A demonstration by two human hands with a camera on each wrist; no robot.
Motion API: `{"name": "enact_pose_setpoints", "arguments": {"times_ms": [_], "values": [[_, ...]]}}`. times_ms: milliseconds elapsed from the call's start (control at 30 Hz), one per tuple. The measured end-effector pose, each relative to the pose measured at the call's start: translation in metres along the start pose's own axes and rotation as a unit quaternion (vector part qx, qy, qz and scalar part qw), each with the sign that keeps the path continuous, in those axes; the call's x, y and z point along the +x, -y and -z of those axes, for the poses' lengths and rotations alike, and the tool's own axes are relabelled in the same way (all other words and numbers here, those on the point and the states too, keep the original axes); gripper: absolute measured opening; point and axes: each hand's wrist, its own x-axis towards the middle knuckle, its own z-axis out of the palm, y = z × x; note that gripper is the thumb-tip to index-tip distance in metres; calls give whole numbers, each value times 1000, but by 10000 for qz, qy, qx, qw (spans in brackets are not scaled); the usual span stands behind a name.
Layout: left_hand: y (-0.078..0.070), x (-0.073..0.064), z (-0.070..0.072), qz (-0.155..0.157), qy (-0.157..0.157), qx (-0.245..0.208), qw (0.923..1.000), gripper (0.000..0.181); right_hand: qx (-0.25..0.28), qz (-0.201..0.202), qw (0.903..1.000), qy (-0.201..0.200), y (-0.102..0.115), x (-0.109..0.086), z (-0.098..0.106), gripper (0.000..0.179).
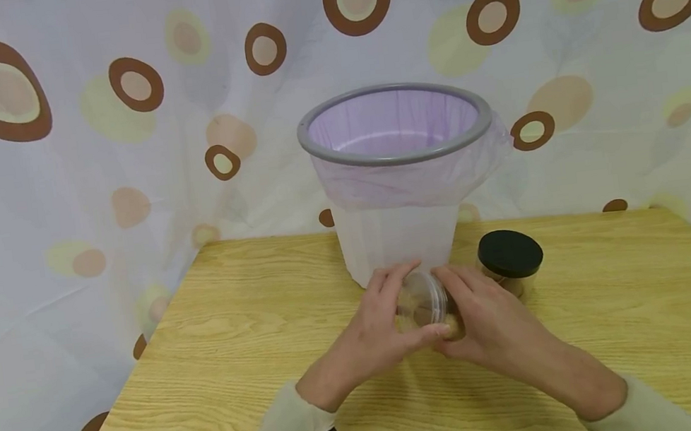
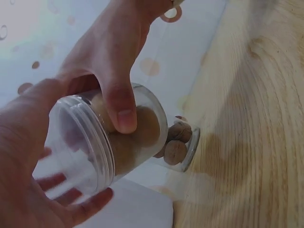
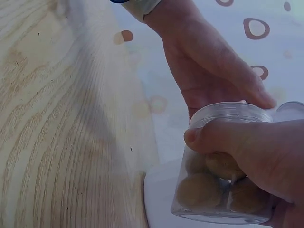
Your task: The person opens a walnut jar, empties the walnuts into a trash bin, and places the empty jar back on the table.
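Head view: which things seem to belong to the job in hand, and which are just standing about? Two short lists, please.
Seemingly in the job:
left hand
right hand
clear jar, held in both hands
brown round items inside it

Apparently just there:
black-lidded jar
white bin
purple liner
table
patterned backdrop

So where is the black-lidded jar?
In the head view, the black-lidded jar stands on the table, right of the bin, just beyond the right hand.

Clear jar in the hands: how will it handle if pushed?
The clear jar would likely roll if laid sideways, being cylindrical. Smooth and glossy, it may feel slippery. Its round brown contents might shift when tilted.
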Motion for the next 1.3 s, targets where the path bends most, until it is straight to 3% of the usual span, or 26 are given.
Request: {"name": "enact_pose_setpoints", "arguments": {"times_ms": [100, 233, 400, 500, 633, 1000, 1133, 1300], "values": [[3, -1, 3, -850, -28, 451, 9954, 87, 162, -24, 9999, 38, -1, -2, 1, 86], [9, -1, 6, -1876, -120, 1035, 9767, 83, 290, 19, 9996, -1, -3, -5, 2, 87], [15, -1, 7, -2325, -200, 1218, 9647, 78, 316, -16, 9995, 47, -3, -8, 0, 86], [15, -1, 7, -2363, -299, 1217, 9636, 77, 283, -25, 9996, 31, -2, -9, -1, 86], [14, -2, 8, -2191, -327, 1037, 9696, 76, 241, 22, 9997, -17, -3, -9, -3, 84], [11, -2, 7, -1579, -7, 793, 9843, 76, 238, 68, 9997, -67, -4, -10, -3, 82], [12, -2, 9, -1680, 127, 1119, 9793, 88, 245, 129, 9996, -98, -5, -11, -2, 86], [14, -2, 9, -2227, 303, 1430, 9639, 94, 276, 178, 9994, -112, -6, -11, -1, 87]]}}
